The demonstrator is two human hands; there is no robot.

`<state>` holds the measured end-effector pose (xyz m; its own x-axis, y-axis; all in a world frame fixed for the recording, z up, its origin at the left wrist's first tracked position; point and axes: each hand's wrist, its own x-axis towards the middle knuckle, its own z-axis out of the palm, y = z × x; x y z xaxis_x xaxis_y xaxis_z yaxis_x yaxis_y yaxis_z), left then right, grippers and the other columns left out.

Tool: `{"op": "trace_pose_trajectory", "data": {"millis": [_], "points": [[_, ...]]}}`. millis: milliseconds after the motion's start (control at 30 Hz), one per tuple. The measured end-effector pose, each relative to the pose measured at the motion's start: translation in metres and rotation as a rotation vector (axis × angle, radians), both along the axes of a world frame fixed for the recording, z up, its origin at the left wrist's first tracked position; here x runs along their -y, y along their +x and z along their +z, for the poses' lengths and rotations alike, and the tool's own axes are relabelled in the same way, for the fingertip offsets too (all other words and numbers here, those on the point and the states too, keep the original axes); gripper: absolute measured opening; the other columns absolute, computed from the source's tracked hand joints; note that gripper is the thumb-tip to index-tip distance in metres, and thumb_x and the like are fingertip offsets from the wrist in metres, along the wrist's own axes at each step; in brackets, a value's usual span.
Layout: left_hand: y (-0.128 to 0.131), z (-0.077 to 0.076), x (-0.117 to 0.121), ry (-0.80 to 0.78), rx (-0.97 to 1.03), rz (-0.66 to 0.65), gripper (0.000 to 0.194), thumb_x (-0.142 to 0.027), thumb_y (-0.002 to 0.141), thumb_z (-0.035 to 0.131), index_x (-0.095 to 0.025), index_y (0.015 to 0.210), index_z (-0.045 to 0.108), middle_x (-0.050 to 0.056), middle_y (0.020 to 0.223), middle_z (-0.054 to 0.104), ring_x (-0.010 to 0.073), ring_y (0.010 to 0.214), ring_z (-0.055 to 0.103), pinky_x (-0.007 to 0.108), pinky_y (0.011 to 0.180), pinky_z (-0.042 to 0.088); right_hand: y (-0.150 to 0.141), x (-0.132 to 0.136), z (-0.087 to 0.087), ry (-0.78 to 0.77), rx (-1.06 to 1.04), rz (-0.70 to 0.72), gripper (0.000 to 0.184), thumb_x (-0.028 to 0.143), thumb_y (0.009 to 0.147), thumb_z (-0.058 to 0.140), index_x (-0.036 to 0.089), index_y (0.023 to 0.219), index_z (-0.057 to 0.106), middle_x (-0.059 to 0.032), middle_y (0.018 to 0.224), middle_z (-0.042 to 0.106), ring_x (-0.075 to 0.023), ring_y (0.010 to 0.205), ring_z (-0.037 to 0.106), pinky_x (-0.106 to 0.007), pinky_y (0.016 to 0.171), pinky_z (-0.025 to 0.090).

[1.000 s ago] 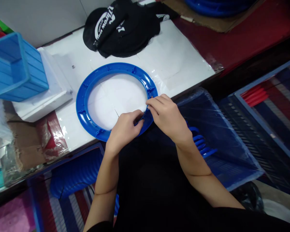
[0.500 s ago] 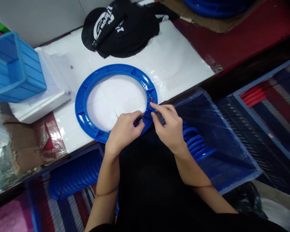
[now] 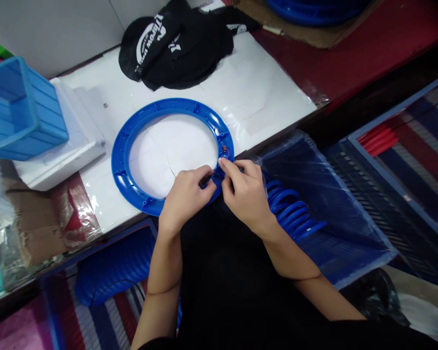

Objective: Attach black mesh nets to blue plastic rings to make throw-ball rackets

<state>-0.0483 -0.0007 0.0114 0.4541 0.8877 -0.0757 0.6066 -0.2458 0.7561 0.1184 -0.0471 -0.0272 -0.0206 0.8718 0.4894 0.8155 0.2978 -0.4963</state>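
A blue plastic ring (image 3: 118, 156) lies on the white worktop, its hollow, ribbed side up. A small electronic part with a thin red wire (image 3: 225, 150) sits in the channel on the ring's right side. My left hand (image 3: 190, 188) is curled at the near right of the ring, thumb and forefinger bent over its inner edge; the fingertips are partly hidden. Just beside it, my right hand (image 3: 244, 190) is closed, its forefinger pressing down into the channel below the wire. Whatever sits under these fingertips is too small to make out.
Black fabric pieces with white print (image 3: 178, 53) lie behind the ring. At left, a light blue bin (image 3: 47, 104) stands on white foam (image 3: 91, 146). A dark blue crate (image 3: 336, 214) holding several blue rings (image 3: 288, 206) is below right. A small metal piece (image 3: 105, 105) lies on the worktop.
My right hand has moved a little left and its forefinger has come down onto the channel, closer to my left hand. The ring and left hand keep nearly the same place.
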Motion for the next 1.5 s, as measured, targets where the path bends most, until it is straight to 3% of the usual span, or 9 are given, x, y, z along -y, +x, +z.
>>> {"op": "trace_pose_trajectory", "data": {"millis": [200,400,733,967,1100,1200,1300,1400,1500], "points": [[0.003,0.000,0.003,0.010,-0.001,0.033,0.014,-0.015,0.088,0.058,-0.020,0.088,0.071,0.001,0.079,0.073,0.0152,0.070,0.063,0.028,0.073,0.047,0.005,0.000,0.002,-0.075,0.040,0.023,0.037,0.014,0.105,0.052,0.015,0.136,0.073,-0.0142,0.108,0.079,-0.0294,0.109,0.069,-0.049,0.099,0.051],[0.003,-0.003,0.004,0.027,-0.012,0.034,0.012,-0.017,0.090,0.060,-0.020,0.083,0.070,0.000,0.077,0.072,0.0152,0.069,0.061,0.028,0.071,0.046,0.002,-0.002,-0.001,-0.030,0.035,-0.015,0.029,0.020,0.108,0.056,0.017,0.130,0.075,-0.0102,0.101,0.081,-0.0279,0.103,0.070,-0.047,0.097,0.051],[-0.002,0.011,0.002,0.033,-0.165,-0.067,0.019,-0.022,0.099,0.059,-0.020,0.108,0.076,0.006,0.101,0.081,0.0234,0.087,0.074,0.035,0.081,0.052,0.001,-0.002,-0.002,0.065,0.053,0.019,0.033,0.019,0.109,0.054,0.011,0.135,0.073,-0.0146,0.106,0.082,-0.0283,0.105,0.071,-0.047,0.095,0.054],[-0.013,0.027,0.003,-0.009,-0.231,-0.084,0.029,-0.036,0.102,0.064,-0.023,0.126,0.075,0.008,0.120,0.082,0.0287,0.105,0.077,0.041,0.092,0.060,0.017,-0.004,0.001,0.029,0.000,0.106,0.040,0.015,0.107,0.052,0.019,0.144,0.067,-0.0152,0.141,0.074,-0.0292,0.118,0.069,-0.049,0.101,0.057],[-0.039,0.041,-0.030,0.157,-0.244,-0.061,0.039,-0.042,0.104,0.060,-0.019,0.134,0.072,0.011,0.130,0.078,0.0292,0.115,0.075,0.044,0.105,0.058,0.016,0.007,-0.008,0.021,-0.137,-0.049,0.028,0.024,0.107,0.057,0.018,0.130,0.071,-0.0163,0.117,0.077,-0.0304,0.108,0.070,-0.049,0.097,0.059],[-0.064,0.041,-0.079,0.347,-0.374,-0.109,0.044,-0.040,0.103,0.059,-0.015,0.138,0.069,0.016,0.145,0.068,0.0350,0.136,0.063,0.051,0.119,0.049,0.005,0.019,-0.017,-0.186,-0.352,-0.064,0.035,0.035,0.107,0.060,0.020,0.138,0.061,-0.0048,0.091,0.073,-0.0219,0.078,0.070,-0.037,0.076,0.060],[-0.084,0.029,-0.132,0.394,-0.524,-0.081,0.057,-0.037,0.098,0.062,-0.016,0.150,0.060,0.019,0.160,0.054,0.0400,0.147,0.052,0.057,0.124,0.043,-0.001,0.020,-0.018,-0.354,-0.468,-0.046,0.047,0.033,0.103,0.057,0.020,0.148,0.049,0.0014,0.084,0.069,-0.0172,0.066,0.067,-0.030,0.067,0.056],[-0.097,0.017,-0.166,0.363,-0.550,-0.056,0.074,-0.039,0.095,0.066,-0.013,0.161,0.046,0.024,0.166,0.045,0.0440,0.151,0.046,0.062,0.124,0.041,0.014,0.006,-0.004,-0.449,-0.348,-0.059,0.052,0.028,0.099,0.053,0.017,0.149,0.046,0.0009,0.083,0.069,-0.0192,0.069,0.069,-0.030,0.069,0.054],[-0.102,0.009,-0.174,0.326,-0.462,-0.097,0.085,-0.046,0.094,0.067,-0.013,0.166,0.037,0.023,0.166,0.046,0.0425,0.152,0.047,0.061,0.127,0.040,0.043,-0.024,0.021,-0.574,0.010,-0.003,0.055,0.027,0.100,0.049,0.017,0.154,0.044,-0.0048,0.090,0.076,-0.0243,0.074,0.074,-0.032,0.069,0.050]]}}
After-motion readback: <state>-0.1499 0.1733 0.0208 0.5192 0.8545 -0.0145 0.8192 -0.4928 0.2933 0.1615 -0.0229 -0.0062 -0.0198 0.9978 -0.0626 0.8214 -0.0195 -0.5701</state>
